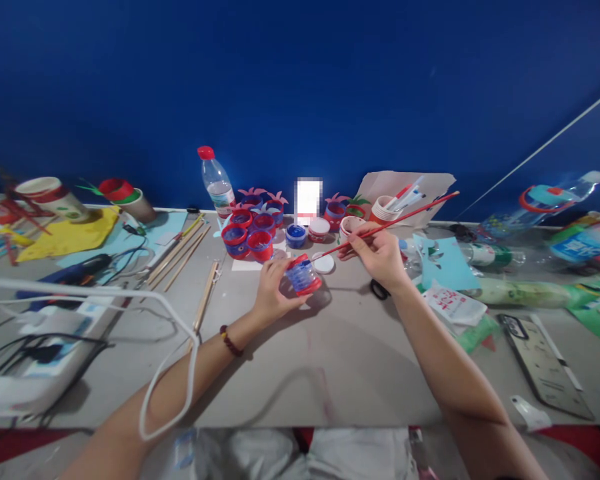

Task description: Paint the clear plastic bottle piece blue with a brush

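My left hand [271, 293] is wrapped round a small clear plastic cup [304, 275] with red rims and blue paint, tilted above the table. My right hand [376, 255] pinches a long red paintbrush [400, 219], its tip at the upper side of the cup. Beyond the cup stand an open jar of blue paint [295, 235] and a jar with a white top [319, 229]. A white lid [324, 263] lies behind the cup. Several red and blue painted cups [261, 245] are grouped at the back left, some with pink leaf shapes.
A bottle with a red cap [217, 180] stands at the back. On the left are a power strip [35, 373], a looping white cable [193, 373] and wooden sticks [180, 253]. To the right lie a phone [543, 367], blue paper [443, 263] and plastic bottles [500, 255].
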Tool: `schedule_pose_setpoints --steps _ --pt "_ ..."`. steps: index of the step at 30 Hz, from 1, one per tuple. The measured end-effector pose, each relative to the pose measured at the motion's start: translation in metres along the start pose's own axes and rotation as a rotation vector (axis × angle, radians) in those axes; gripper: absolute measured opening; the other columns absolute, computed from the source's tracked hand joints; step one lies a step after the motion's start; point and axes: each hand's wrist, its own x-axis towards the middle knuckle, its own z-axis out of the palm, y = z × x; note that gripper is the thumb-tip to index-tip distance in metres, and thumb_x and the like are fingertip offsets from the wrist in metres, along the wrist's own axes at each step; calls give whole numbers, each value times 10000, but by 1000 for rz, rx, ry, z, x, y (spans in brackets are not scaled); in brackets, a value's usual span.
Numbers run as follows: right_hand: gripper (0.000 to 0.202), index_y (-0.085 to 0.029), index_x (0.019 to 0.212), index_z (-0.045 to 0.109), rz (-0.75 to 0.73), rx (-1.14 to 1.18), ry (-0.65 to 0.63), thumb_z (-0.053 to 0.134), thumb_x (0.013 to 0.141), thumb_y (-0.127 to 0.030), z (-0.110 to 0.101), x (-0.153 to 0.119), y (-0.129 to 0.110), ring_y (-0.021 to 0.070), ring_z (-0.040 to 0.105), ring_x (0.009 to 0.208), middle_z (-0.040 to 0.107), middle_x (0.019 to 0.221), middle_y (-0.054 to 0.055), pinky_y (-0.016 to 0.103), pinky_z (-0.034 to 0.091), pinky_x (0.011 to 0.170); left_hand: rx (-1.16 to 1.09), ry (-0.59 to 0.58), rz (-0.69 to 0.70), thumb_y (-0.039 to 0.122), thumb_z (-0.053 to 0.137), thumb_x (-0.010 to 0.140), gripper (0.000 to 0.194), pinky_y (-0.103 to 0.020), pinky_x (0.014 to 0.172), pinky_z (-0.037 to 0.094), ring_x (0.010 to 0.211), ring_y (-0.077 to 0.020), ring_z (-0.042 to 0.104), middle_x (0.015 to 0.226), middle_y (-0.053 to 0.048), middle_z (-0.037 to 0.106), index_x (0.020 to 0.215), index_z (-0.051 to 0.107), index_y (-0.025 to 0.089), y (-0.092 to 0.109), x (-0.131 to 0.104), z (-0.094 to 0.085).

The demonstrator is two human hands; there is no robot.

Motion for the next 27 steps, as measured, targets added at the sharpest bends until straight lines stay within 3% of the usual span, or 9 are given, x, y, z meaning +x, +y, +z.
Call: schedule_pose_setpoints --steps 6,12,18,27 --pt "412 -215 817 597 -31 -74 -21 744 775 -598 9 -6 -4 208 739 602 703 643 20 366 671 608 -7 -2 42 442 861 633 771 -518 970 472 1111 -318 562 1225 -102 657 1296 521 243 2 1 0" --pt "394 -209 818 613 -94 -159 12 722 805 -587 4 -6 -8 209 732 587 699 648 25 366 661 595 -7 -34 -31 475 854 640 756 -513 981 469 1112 -317 552 1231 -105 638 1287 545 237 2 2 -2" --pt "352 -208 841 598 -89 -106 -28 710 840 -542 6 -10 -6 207 736 607 705 659 23 358 660 607 -2 -40 -35 445 866 628 760 -532 998 456 1105 -322 556 1215 -106 649 1285 546 235 4 2 -3" --pt "355 -193 848 611 -189 -246 -13 659 878 -544 4 -10 -7 202 734 608 705 696 35 344 648 597 -13 -4 6 471 841 675 732 -492 980 474 1105 -305 556 1220 -102 650 1298 543 230 6 3 -3"
